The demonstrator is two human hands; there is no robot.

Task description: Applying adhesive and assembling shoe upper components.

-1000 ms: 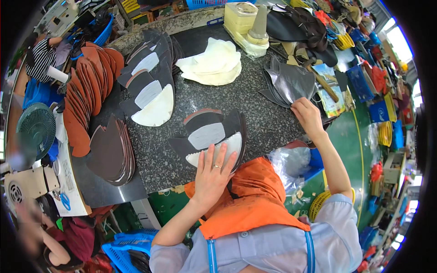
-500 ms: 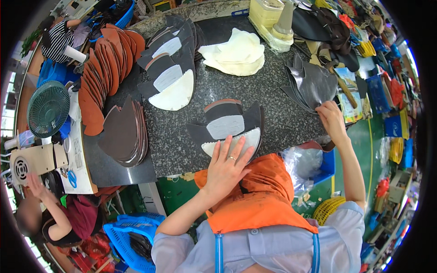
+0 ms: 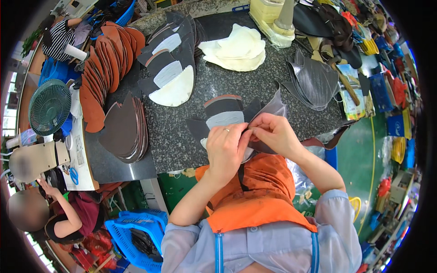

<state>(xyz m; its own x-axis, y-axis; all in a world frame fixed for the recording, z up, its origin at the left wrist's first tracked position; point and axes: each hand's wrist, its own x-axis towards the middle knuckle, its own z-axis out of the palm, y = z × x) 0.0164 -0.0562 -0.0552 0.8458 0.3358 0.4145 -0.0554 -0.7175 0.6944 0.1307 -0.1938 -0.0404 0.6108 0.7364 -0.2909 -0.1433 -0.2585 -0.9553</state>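
In front of me on the stone tabletop lies a layered black leather piece (image 3: pixel 223 107) with a grey patch and a whitish lower part, mostly covered by my hands. My right hand (image 3: pixel 278 133) pinches a thin dark grey leather piece (image 3: pixel 276 105), whose shiny side stands up past the fingers. Closed beside it, my left hand (image 3: pixel 225 148) brings its thumb and fingertips together at the same leather's edge. The two hands meet over the layered piece's right side; the exact fingertip contact is partly hidden. Farther right rests a stack of dark grey leather pieces (image 3: pixel 316 84).
White cut pieces (image 3: pixel 236 50) and layered black pieces (image 3: pixel 168 75) lie farther back. Dark brown (image 3: pixel 123 129) and reddish-brown leather stacks (image 3: pixel 109 63) stand left. A pale container (image 3: pixel 268 18) and a hammer (image 3: pixel 347 85) are back right. Another person (image 3: pixel 68 214) sits at left.
My right hand has come left from the grey stack with a leather piece in it. My left hand has gone from lying flat on the white part to pinching beside the right.
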